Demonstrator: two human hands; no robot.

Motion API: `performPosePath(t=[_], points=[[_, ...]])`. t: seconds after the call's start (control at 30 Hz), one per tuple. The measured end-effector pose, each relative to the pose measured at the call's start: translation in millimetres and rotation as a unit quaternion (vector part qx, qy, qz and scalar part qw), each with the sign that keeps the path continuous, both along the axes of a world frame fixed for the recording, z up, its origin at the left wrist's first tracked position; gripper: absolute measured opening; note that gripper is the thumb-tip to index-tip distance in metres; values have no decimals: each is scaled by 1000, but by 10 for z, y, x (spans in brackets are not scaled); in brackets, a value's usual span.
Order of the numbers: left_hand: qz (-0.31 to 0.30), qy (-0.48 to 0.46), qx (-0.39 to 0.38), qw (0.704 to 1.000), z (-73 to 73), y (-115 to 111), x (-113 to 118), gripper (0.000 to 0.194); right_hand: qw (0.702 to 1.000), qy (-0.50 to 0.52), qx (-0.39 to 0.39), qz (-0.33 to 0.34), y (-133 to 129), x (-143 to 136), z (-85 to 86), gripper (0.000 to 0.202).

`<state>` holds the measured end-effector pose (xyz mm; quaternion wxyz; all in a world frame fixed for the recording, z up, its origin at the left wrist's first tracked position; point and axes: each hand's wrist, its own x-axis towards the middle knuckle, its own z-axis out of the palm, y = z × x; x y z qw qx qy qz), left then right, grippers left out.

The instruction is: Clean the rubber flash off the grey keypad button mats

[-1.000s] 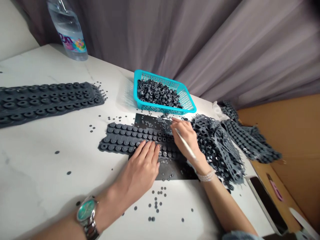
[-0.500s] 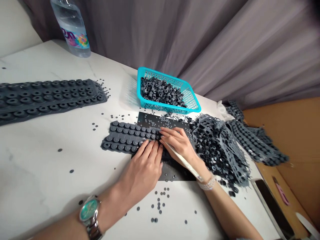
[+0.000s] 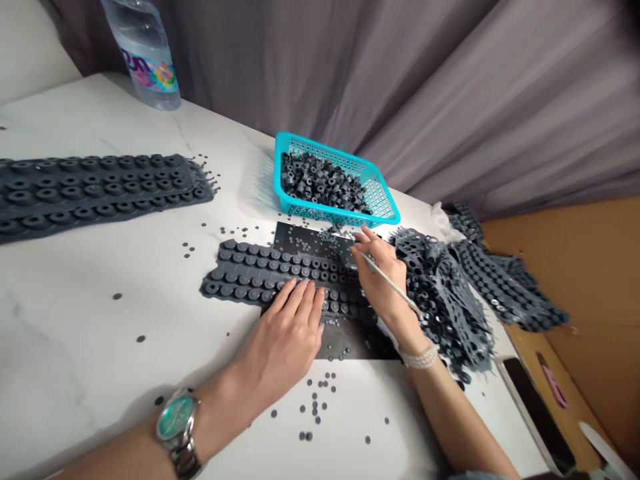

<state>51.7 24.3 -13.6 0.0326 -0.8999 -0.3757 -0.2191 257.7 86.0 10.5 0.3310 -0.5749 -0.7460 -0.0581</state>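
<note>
A dark grey rubber sheet (image 3: 255,263) with rows of round knobs lies partly on a black mat (image 3: 345,340). My left hand (image 3: 295,327) rests flat on the sheet's near edge, its fingers side by side and stretched out, with nothing held. Over the sheet's right part is my right hand (image 3: 383,273), its fingers bent round a thin white stick (image 3: 393,285). The stick slants from the fingers down toward the wrist. Small dark discs (image 3: 315,407) are scattered around the sheet and mat.
A turquoise basket (image 3: 340,215) of small dark rings stands behind the sheet. Loose rings and perforated strips (image 3: 457,300) are heaped at right, beside a phone (image 3: 537,413). Long knobbed sheets (image 3: 90,193) lie at left; a bottle (image 3: 150,67) stands behind.
My right hand has moved right and up, away from my left hand, with the white stick, uncovering more of the sheet's knobs. My left hand has stayed on the sheet.
</note>
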Motion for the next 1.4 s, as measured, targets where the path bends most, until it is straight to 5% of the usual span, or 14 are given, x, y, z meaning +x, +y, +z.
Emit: performPosePath(t=[0.33,0.7,0.87,0.97,1.2,1.4], points=[[-2,1,-13,1000,-4,-6,10,45,973,-77,-44,215,-140,-359,66,11],[1,-3,-14,1000,-22,-24,23,47,957,-148,-44,247,-86,-323,-4,17],[0,7,-19,1000,-1,-23,12,48,995,-65,11,74,57,-144,-43,16],[-4,10,-20,1000,1,-18,6,48,999,-26,8,35,41,-72,-5,9],[0,8,-14,1000,0,-35,11,46,987,-43,-28,155,-361,-183,8,11],[7,8,-7,1000,6,-32,19,44,978,-82,-22,190,-408,-204,-62,11]])
